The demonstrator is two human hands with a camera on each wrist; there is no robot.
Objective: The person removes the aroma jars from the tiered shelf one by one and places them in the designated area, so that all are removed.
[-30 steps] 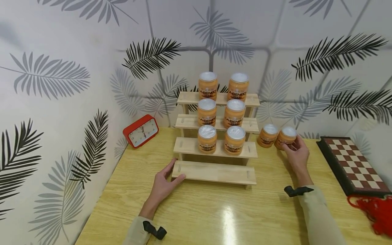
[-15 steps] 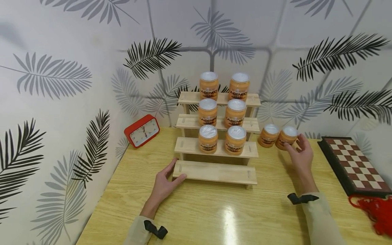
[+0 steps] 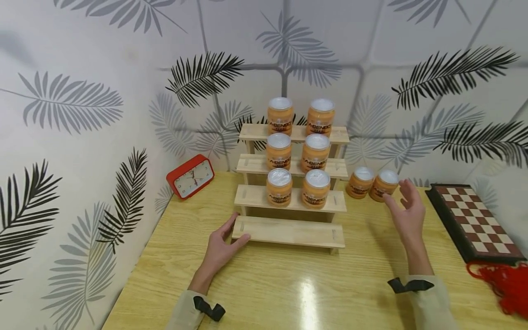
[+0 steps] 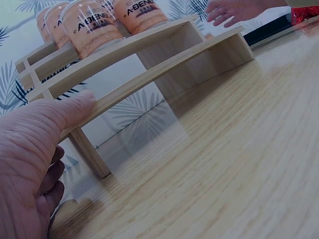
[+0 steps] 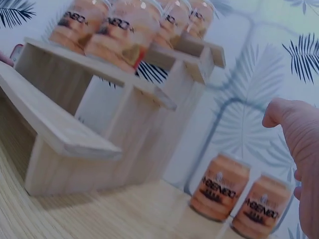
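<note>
A stepped wooden display rack [image 3: 288, 230] stands on the table, with orange cans [image 3: 279, 188] in pairs on its upper three steps. Its lowest step bears no can. My left hand [image 3: 220, 250] holds the left end of that step. In the left wrist view the thumb of the left hand [image 4: 30, 144] lies along the board's edge, and the other fingers curl below. Two more orange cans, a left one [image 3: 360, 182] and a right one [image 3: 384, 185], stand upright on the table right of the rack. Just right of them, my right hand [image 3: 409, 215] hovers with spread fingers, apart from the cans.
A red alarm clock [image 3: 190, 176] stands at the back left against the wall. Along the right side lies a checkered game board [image 3: 478, 220], with a red tassel [image 3: 505, 286] in front of it. The patterned wall [image 3: 255, 36] is close behind the rack.
My right hand has let go of the right-hand can on the table and drawn back to the right and toward me. The left hand stays on the rack.
</note>
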